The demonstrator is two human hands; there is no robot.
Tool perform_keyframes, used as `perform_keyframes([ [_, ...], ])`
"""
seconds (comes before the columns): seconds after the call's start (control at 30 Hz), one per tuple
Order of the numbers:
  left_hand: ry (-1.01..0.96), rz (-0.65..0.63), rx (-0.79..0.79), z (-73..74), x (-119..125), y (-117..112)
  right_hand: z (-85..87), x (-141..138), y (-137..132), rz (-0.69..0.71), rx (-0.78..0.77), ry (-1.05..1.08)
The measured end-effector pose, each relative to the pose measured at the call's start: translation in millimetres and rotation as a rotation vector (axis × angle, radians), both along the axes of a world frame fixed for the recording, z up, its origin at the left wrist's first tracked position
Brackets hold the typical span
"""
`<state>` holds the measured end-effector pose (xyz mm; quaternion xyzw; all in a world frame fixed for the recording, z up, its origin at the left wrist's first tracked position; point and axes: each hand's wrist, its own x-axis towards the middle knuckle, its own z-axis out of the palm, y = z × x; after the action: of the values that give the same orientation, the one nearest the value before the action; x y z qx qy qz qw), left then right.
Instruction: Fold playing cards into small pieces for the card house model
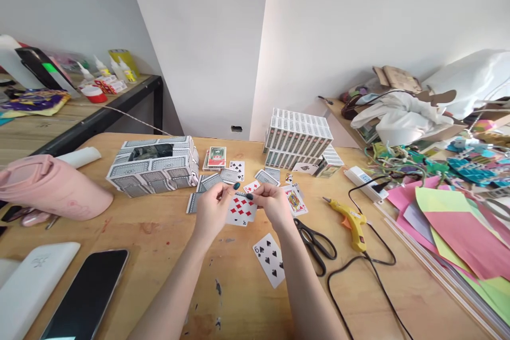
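Observation:
Both my hands meet over the middle of the wooden table point(159, 239). My left hand point(213, 211) and my right hand point(274, 204) pinch a red diamonds card point(240, 209) between them, face up, just above the table. A nine of spades card point(270, 259) lies flat near my right forearm. Loose playing cards point(235, 175) lie scattered beyond my hands, some face down. A box covered with card backs point(153, 166) stands to the left of them.
Stacked card packs point(298, 138) stand behind the cards. Black scissors point(316, 241), a yellow glue gun point(353, 220) with its cable and a power strip point(364, 180) lie to the right, then coloured paper sheets point(450, 223). A phone point(90, 292), white case point(27, 281) and pink pouch point(51, 186) lie left.

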<state>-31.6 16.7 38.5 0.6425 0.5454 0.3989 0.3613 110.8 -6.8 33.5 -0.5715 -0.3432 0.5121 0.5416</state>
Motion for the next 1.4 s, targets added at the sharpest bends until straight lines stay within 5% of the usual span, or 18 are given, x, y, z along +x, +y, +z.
perform_keyframes([
  [0.13, -0.327, -0.185, -0.333, 1.4, -2.1, 2.9, -6.8, 1.7, 2.6, -0.09, 0.036, 0.005],
  [0.23, -0.404, -0.223, -0.44, 0.7, -4.1, 4.7, -5.6, 3.0, 2.1, -0.092, 0.053, 0.049],
  [0.57, -0.062, -0.125, -0.226, -15.5, -13.9, 12.0, 0.5, 8.7, -2.8, 0.177, 0.01, -0.017],
  [0.83, -0.381, -0.139, -0.383, -7.5, -5.9, 8.4, 1.5, 8.8, -1.6, 0.059, -0.055, 0.165],
  [1.4, -0.343, -0.139, -0.474, -0.9, -10.9, 8.9, -4.9, 14.5, -0.1, 0.133, -0.092, 0.157],
])
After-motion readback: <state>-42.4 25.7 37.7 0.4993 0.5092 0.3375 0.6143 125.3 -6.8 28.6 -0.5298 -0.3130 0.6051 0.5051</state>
